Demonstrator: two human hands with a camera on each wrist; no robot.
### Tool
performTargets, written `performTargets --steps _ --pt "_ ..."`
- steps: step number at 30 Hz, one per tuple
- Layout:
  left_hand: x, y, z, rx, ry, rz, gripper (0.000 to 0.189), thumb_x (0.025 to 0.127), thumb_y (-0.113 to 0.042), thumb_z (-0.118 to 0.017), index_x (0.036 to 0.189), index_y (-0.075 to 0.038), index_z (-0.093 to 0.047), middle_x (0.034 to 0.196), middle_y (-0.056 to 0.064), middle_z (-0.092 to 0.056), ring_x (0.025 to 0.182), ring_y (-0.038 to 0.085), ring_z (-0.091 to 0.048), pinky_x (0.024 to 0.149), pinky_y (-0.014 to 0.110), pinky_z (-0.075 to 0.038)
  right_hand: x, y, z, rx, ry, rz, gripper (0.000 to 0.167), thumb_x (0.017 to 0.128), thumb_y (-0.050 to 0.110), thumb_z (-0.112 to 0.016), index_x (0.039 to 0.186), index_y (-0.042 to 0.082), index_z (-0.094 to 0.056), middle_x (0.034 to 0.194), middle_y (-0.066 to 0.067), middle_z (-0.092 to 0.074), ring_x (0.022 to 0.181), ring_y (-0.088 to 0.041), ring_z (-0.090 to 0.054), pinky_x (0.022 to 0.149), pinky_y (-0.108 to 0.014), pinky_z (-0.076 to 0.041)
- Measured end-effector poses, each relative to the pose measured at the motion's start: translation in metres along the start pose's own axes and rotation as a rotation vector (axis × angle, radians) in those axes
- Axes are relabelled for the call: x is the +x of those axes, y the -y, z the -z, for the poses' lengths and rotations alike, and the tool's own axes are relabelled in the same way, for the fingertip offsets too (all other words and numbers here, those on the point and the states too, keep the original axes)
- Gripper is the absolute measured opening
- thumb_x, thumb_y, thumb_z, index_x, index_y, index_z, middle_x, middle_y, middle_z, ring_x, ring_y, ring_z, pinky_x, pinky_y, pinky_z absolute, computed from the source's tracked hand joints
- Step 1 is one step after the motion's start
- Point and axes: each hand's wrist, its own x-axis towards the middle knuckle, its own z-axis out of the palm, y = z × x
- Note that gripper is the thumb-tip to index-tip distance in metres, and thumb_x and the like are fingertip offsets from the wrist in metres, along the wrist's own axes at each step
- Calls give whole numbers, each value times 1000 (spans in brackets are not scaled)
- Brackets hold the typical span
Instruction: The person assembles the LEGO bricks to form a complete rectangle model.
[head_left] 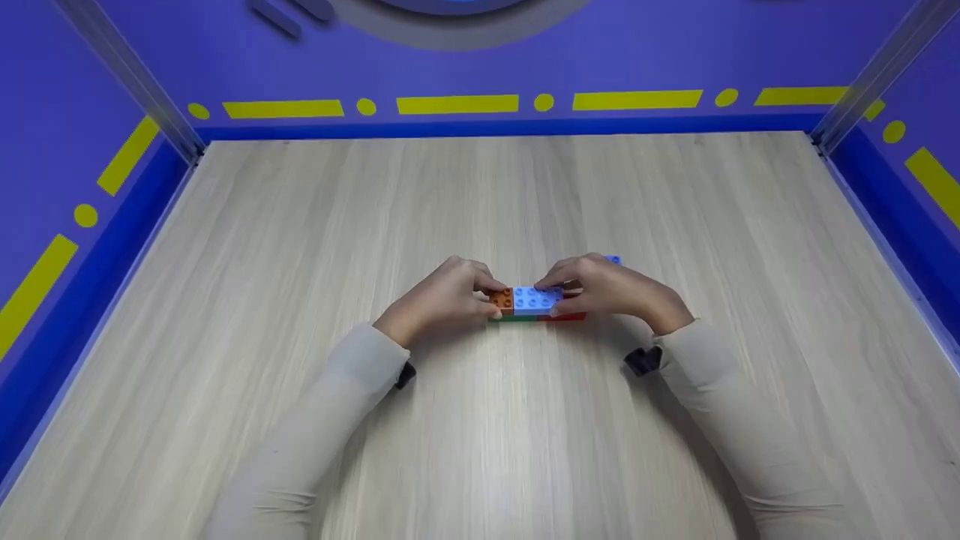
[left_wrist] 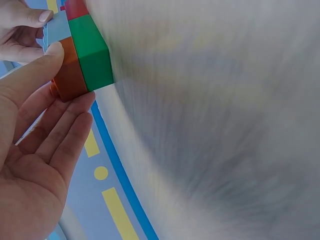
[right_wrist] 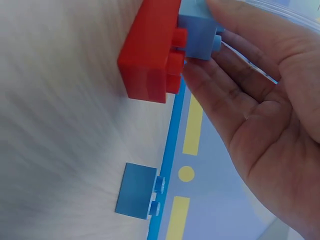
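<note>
Two layers of toy building bricks stand on the table in front of me. On top, an orange brick (head_left: 506,300) sits end to end with a light blue brick (head_left: 530,300). Beneath them lie a green brick (left_wrist: 91,52) and a red brick (right_wrist: 150,55), whose bare studs stick out past the light blue one. My left hand (head_left: 446,294) pinches the orange brick between thumb and fingers at its outer end. With thumb and fingertips, my right hand (head_left: 604,289) grips the light blue brick near its right end.
A loose blue brick (right_wrist: 136,191) stands on the wood-grain table (head_left: 337,225) just beyond my right hand, mostly hidden behind it in the head view. Purple walls (head_left: 465,75) with yellow marks border the table at the back and both sides.
</note>
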Motion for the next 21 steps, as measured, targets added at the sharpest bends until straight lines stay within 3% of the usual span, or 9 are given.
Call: performTargets --steps 7,16,21 --pt "1 -1 0 -19 9 13 37 79 -17 -80 114 -8 -72 102 6 -71 90 17 -64 78 26 -50 -5 3 4 -46 19 -15 36 87 12 -69 122 5 -66 120 -11 -67 111 -27 -63 92 -43 -52" --pt "0 -1 1 -39 10 19 38 78 -16 -80 114 -7 -71 103 6 -72 91 17 -64 78 26 -49 -10 0 14 -61 -32 -90 43 87 17 -71 126 3 -63 128 -12 -62 121 -29 -56 100 -47 -46" --pt "0 0 1 -43 4 28 38 78 -17 -80 115 -7 -71 103 6 -72 90 17 -63 77 25 -48 -13 -3 18 -79 -62 -90 42 88 18 -70 126 3 -63 128 -13 -62 120 -29 -57 99 -47 -47"
